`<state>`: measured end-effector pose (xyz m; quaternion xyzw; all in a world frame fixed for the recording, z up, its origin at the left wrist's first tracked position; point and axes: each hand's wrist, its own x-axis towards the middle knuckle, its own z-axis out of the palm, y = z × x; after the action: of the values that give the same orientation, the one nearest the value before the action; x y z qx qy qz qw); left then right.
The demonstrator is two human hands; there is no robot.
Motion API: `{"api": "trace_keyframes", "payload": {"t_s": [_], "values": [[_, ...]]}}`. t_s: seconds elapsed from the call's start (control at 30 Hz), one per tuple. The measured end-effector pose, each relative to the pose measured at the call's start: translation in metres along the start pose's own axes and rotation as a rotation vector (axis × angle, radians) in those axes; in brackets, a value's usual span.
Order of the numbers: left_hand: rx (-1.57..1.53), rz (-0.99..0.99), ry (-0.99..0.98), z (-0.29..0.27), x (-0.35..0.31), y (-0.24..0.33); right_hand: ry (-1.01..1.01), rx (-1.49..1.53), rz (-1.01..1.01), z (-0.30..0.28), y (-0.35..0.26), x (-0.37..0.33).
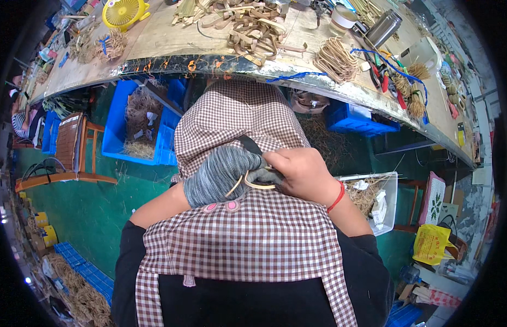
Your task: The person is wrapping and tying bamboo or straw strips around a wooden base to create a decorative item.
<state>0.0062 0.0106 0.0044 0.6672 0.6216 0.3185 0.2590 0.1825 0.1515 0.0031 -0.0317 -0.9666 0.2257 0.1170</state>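
My left hand [230, 173], in a grey knitted glove, is closed in front of my lap. A thin pale cane strip [259, 186] curves out beneath its fingers, and one end shows against the glove. My right hand [308, 173], bare with a red cord at the wrist, is closed and pressed against the gloved fingers. What it grips is hidden behind its knuckles. A dark flat piece [249, 144] sticks out above the two hands; its kind I cannot tell. Under both hands lies my brown-and-white checked apron [240, 240].
Ahead stands a wooden worktable [161, 46] bearing curled strips [256, 32], a cane coil [337, 60], red-handled pliers [384, 82], a flask [383, 28] and a yellow fan [123, 13]. Below are blue crates [114, 125]. A white bin [388, 204] stands right, a wooden chair [73, 147] left.
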Motion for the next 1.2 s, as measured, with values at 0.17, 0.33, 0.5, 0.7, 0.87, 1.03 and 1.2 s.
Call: {"api": "trace_keyframes", "payload": {"t_s": [0.17, 0.33, 0.5, 0.7, 0.87, 1.03, 1.2], "values": [[-0.381, -0.060, 0.048, 0.002, 0.006, 0.004, 0.043, 0.036, 0.039, 0.004, 0.006, 0.000], [0.052, 0.161, 0.116, -0.033, 0.006, 0.020, 0.109, 0.020, 0.050, -0.005, 0.006, -0.001], [-0.435, -0.076, 0.214, -0.011, 0.003, 0.013, 0.197, 0.216, 0.072, 0.010, 0.002, -0.003], [-0.088, 0.153, 0.252, -0.019, 0.000, 0.007, 0.395, 0.247, 0.002, 0.005, 0.017, -0.007], [-0.530, -0.014, 0.138, -0.012, -0.003, 0.007, 0.506, 0.336, -0.089, 0.007, 0.020, -0.009], [-0.770, -0.090, 0.052, 0.001, 0.003, 0.019, 0.443, 0.268, -0.169, 0.025, 0.012, 0.002], [-0.154, 0.136, 0.238, -0.007, 0.007, 0.005, 0.411, 0.188, -0.084, 0.009, 0.017, 0.001]]}}
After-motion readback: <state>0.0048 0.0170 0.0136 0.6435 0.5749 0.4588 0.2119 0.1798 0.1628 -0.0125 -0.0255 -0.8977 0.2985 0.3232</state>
